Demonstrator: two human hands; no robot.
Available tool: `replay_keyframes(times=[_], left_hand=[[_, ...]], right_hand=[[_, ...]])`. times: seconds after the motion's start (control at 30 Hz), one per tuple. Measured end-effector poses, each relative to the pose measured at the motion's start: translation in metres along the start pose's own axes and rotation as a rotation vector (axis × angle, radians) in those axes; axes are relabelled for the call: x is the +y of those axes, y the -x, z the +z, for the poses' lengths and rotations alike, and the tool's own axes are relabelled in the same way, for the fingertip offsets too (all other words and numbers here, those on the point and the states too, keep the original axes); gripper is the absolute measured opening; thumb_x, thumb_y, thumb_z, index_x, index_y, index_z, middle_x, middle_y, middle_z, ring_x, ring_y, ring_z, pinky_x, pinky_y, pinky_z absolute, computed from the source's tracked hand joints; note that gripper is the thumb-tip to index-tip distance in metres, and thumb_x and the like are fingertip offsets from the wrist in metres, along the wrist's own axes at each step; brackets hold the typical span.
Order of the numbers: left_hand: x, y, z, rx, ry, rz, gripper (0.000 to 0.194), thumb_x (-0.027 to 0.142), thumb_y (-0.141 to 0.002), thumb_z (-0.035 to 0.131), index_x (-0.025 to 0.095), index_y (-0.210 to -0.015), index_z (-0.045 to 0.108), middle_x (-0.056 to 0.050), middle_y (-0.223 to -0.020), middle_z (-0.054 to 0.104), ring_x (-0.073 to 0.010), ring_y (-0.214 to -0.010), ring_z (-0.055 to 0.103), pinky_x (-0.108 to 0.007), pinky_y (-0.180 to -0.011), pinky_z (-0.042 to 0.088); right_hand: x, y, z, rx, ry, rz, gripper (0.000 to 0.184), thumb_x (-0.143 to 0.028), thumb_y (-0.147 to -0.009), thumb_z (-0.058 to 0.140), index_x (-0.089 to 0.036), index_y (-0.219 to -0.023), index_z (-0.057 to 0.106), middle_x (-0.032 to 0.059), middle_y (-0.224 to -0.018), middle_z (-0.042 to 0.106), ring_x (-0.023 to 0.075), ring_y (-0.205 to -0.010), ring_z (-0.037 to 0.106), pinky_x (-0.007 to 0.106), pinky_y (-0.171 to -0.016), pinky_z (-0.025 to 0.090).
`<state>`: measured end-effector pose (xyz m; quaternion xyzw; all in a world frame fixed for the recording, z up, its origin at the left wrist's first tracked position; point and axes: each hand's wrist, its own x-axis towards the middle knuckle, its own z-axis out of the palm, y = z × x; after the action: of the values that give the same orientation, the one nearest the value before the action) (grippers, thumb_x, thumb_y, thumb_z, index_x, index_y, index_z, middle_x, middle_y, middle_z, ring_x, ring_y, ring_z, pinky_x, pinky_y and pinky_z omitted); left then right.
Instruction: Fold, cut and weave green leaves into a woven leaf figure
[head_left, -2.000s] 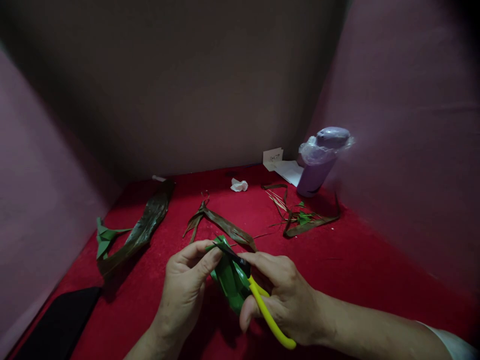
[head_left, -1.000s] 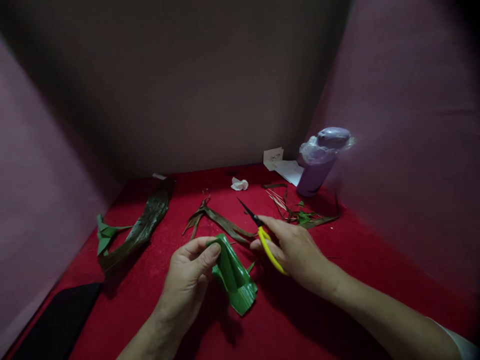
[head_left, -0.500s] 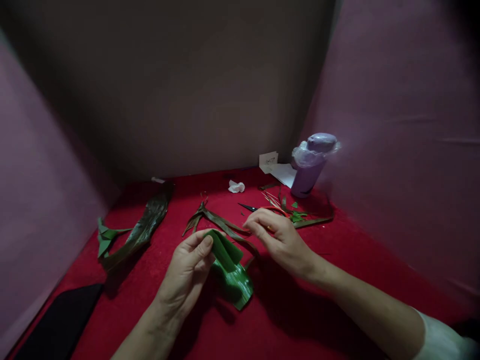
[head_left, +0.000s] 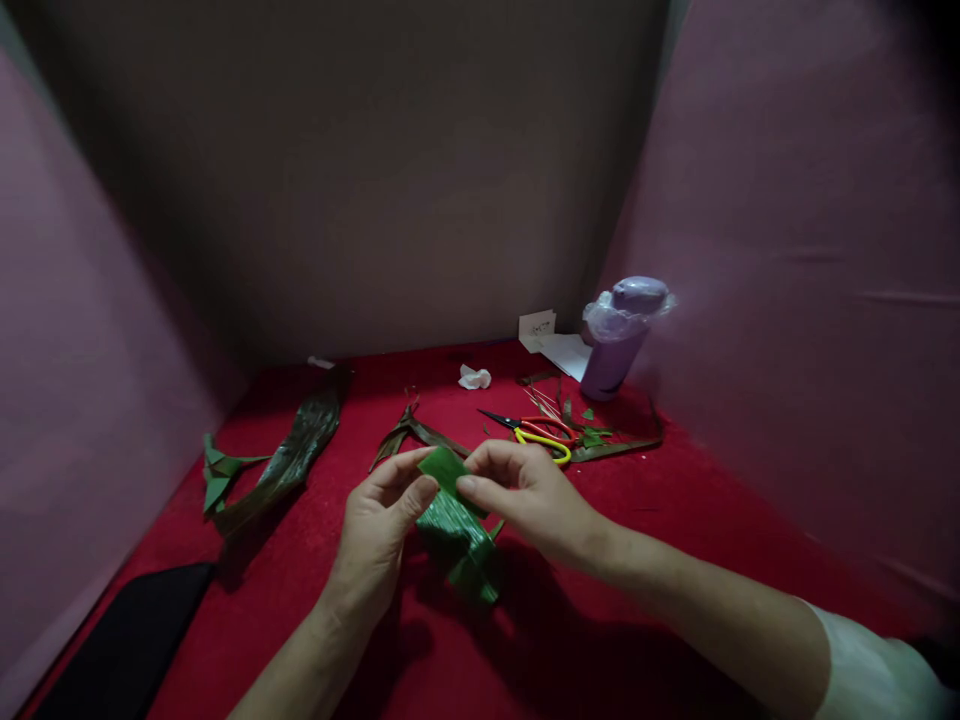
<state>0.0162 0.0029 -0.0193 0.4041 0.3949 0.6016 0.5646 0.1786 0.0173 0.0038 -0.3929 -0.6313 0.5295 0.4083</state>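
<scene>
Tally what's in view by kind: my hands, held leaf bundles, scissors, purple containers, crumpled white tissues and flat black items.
Hands: 2 (left hand, right hand)
Held green leaf bundle: 1
Scissors: 1 pair
Purple container: 1
Crumpled white tissue: 1
Flat black item: 1
Total: 7

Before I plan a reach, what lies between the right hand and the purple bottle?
Between the right hand and the purple bottle lie the scissors, green leaf scraps and brown leaf strips, as the head view shows.
</scene>
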Motion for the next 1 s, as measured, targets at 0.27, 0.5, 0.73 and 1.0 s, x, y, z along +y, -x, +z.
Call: replay_keyframes(times=[0.27, 0.5, 0.73, 1.0], left_hand=[[0.012, -0.003, -0.007, 0.011, -0.575, 0.244, 0.021, 0.022, -0.074, 0.065, 0.019, -0.095, 0.068, -0.003, -0.089, 0.070, -0.0155, -0.082, 0.063, -0.024, -0.077, 0.047], [0.016, -0.004, -0.010, -0.018, -0.674, 0.048, 0.013, 0.025, -0.074, 0.062, 0.014, -0.080, 0.067, 0.001, -0.061, 0.063, -0.0103, -0.049, 0.052, -0.021, -0.048, 0.041], [0.018, -0.005, -0.011, -0.077, -0.560, -0.109, 0.020, 0.030, -0.075, 0.060, 0.012, -0.084, 0.062, -0.004, -0.069, 0.067, -0.0101, -0.044, 0.051, -0.024, -0.044, 0.043], [0.021, -0.009, -0.012, -0.004, -0.547, -0.069, 0.029, 0.027, -0.066, 0.070, 0.016, -0.092, 0.064, 0.001, -0.068, 0.064, -0.0091, -0.044, 0.051, -0.022, -0.043, 0.044]], right_hand=[[-0.006, -0.008, -0.028, -0.307, -0.600, 0.400, 0.018, -0.021, -0.077, 0.064, -0.015, -0.095, 0.061, -0.0017, -0.063, 0.055, 0.0046, -0.052, 0.048, 0.016, -0.050, 0.037], [-0.008, -0.022, -0.038, -0.145, -0.059, 0.335, 0.045, -0.056, -0.080, 0.052, -0.015, -0.098, 0.057, 0.0069, -0.075, 0.063, 0.0129, -0.053, 0.056, 0.023, -0.043, 0.042], [0.004, -0.028, -0.031, 0.018, 0.357, -0.033, 0.012, -0.028, -0.076, 0.063, -0.017, -0.079, 0.064, 0.0008, -0.064, 0.060, 0.0091, -0.054, 0.051, 0.021, -0.048, 0.039], [0.005, -0.043, -0.033, -0.007, 0.136, 0.182, 0.015, -0.024, -0.073, 0.063, -0.015, -0.064, 0.057, -0.0025, -0.046, 0.053, 0.0051, -0.034, 0.042, 0.018, -0.035, 0.030]])
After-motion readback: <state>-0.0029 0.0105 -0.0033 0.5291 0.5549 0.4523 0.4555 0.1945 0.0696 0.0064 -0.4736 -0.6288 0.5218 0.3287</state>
